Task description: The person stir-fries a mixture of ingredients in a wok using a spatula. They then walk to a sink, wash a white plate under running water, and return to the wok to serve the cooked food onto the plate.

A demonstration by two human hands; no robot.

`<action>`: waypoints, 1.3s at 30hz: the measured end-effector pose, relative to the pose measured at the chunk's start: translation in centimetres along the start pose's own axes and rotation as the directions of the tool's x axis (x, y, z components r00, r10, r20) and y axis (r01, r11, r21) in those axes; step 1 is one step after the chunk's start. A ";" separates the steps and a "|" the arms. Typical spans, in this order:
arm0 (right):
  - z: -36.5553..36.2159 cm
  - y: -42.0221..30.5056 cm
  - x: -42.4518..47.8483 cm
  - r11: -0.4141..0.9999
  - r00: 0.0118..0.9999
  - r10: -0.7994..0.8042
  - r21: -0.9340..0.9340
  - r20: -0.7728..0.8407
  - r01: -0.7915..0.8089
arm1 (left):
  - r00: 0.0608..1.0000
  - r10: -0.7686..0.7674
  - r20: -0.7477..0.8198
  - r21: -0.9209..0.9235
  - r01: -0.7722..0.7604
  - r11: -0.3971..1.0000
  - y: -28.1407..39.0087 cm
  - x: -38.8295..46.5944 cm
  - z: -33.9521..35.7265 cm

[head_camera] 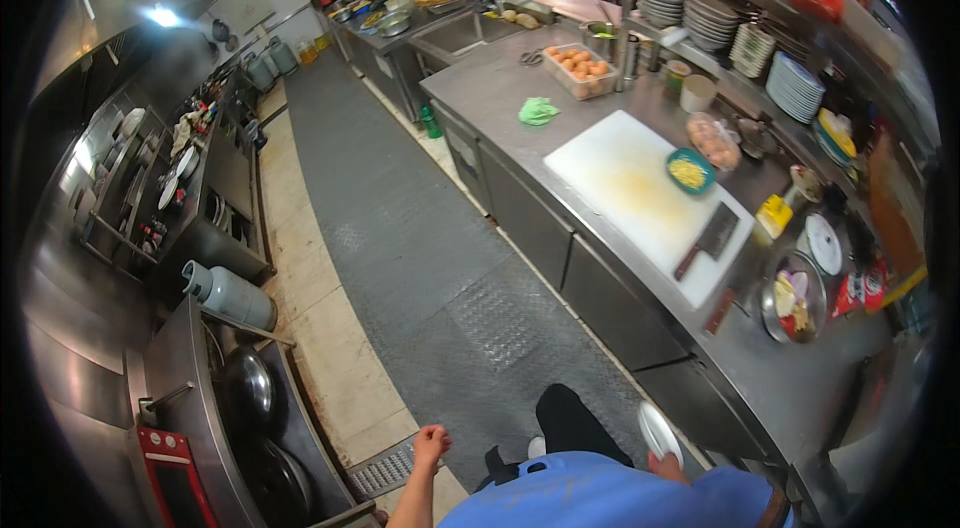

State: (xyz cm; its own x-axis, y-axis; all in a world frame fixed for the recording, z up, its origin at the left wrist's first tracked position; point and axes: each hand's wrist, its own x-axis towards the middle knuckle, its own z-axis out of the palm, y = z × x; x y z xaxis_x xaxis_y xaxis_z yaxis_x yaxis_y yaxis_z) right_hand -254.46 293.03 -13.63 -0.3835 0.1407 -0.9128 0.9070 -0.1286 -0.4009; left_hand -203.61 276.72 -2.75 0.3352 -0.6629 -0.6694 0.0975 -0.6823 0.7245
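My right hand (667,467), low in the picture beside the counter front, grips a white oval plate (659,432) by its near end. The plate hangs tilted below the counter's edge. Out over the floor on the other side, my left hand (432,443) is raised with its fingers curled in, and I see nothing in it. On the steel counter lies a white cutting board (600,153) with a yellow stain. It carries a teal bowl (691,171) of shredded yellow food and a cleaver (706,241). Near its corner are a wooden handle (718,312) and a steel bowl (766,303) of cut vegetables.
A tub of eggs (581,70) and a green cloth (538,111) sit farther along the counter. Plate stacks (795,87) fill the shelf. Across the grey floor mat (390,183) stand a gas cylinder (241,297) and a stove with woks (251,385). A floor drain grate (382,471) lies near my left hand.
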 end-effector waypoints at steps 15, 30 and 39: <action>59.7 34.4 -35.1 0.411 0.438 0.477 -0.634 0.762 0.656 | 0.994 0.107 0.027 -0.354 -0.090 0.931 34.1 27.4 -0.3; 102.0 55.4 -56.1 0.291 0.048 0.470 -0.206 0.881 0.934 | 0.964 0.145 0.223 -0.602 0.019 0.799 72.7 61.8 -3.2; 125.5 51.4 -63.2 0.335 0.158 0.095 -0.181 0.983 0.925 | 0.792 0.186 0.581 -0.368 0.052 0.928 99.1 78.7 9.2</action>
State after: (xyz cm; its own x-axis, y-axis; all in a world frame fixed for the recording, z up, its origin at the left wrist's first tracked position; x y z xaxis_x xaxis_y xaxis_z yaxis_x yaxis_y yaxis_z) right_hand -205.37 154.33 13.59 -0.1452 -0.9549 -0.2588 -0.0198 0.2643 -0.9642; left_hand -176.21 154.13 14.88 -0.2610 -0.8311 -0.4911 0.4529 -0.5547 0.6980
